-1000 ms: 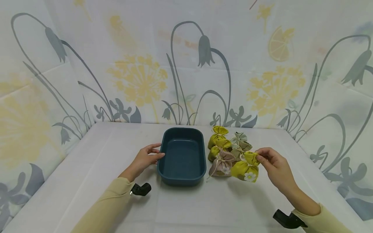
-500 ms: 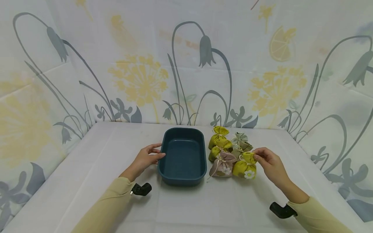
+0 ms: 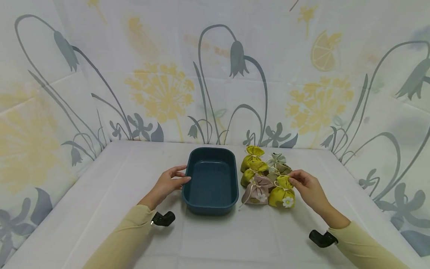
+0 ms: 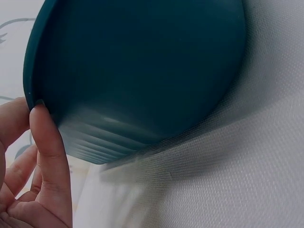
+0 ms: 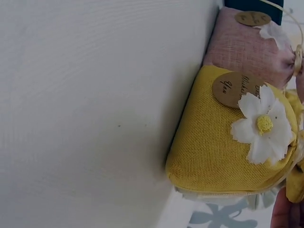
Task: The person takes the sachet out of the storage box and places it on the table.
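Note:
My left hand (image 3: 169, 182) pinches the left rim of a dark teal rectangular dish (image 3: 211, 207); in the left wrist view its thumb and a finger lie on either side of the rim. On the right, my right hand (image 3: 308, 188) holds the gathered top of a yellow-green drawstring pouch (image 3: 276, 197). That pouch stands upright on the table, and the right wrist view shows its white flower (image 5: 264, 124) and round brown tag. Beside it on the left stands a pinkish drawstring pouch (image 3: 252, 194), also with a white flower. Only the fingertips of the right hand show in the right wrist view.
Behind the held pouch stand two more yellow-green pouches, one at the back (image 3: 248, 160), and greyish-green pouches (image 3: 276, 160), partly hidden. A white cloth (image 3: 201, 239) covers the table. A flower-printed curtain (image 3: 215, 93) closes off the back and sides.
The yellow-green pouch came down and slightly left onto the table beside the pinkish one, with my right hand still on its top. My left hand and the dish stayed in place.

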`<state>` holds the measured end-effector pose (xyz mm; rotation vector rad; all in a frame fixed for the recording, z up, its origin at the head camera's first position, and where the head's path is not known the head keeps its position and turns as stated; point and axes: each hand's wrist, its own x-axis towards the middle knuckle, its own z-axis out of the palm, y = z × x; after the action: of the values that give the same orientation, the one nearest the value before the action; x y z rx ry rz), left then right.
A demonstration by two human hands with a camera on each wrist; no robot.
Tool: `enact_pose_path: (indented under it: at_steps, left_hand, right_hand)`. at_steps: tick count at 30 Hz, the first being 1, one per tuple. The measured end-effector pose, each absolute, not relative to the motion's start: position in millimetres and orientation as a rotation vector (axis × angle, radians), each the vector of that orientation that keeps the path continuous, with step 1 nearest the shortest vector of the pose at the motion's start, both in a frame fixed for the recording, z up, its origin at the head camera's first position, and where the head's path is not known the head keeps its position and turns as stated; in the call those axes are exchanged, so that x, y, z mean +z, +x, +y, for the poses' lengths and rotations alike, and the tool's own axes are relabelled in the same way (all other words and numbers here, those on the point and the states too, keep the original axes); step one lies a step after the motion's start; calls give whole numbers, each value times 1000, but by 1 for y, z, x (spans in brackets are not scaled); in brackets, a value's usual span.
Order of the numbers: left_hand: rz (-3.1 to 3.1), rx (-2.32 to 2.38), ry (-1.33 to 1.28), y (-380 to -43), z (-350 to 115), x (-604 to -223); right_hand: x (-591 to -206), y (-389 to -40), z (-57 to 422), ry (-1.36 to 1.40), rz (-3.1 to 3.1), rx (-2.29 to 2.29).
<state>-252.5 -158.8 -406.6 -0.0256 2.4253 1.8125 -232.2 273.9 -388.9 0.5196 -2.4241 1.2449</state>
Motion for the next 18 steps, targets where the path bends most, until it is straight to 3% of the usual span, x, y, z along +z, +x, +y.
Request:
enact_pose_path:
  at_steps: [18]
  left_hand:
    - [2457, 1860, -63, -241, -160, -405]
  right_hand:
    - [-374, -227, 287, 141, -2632, 1390]
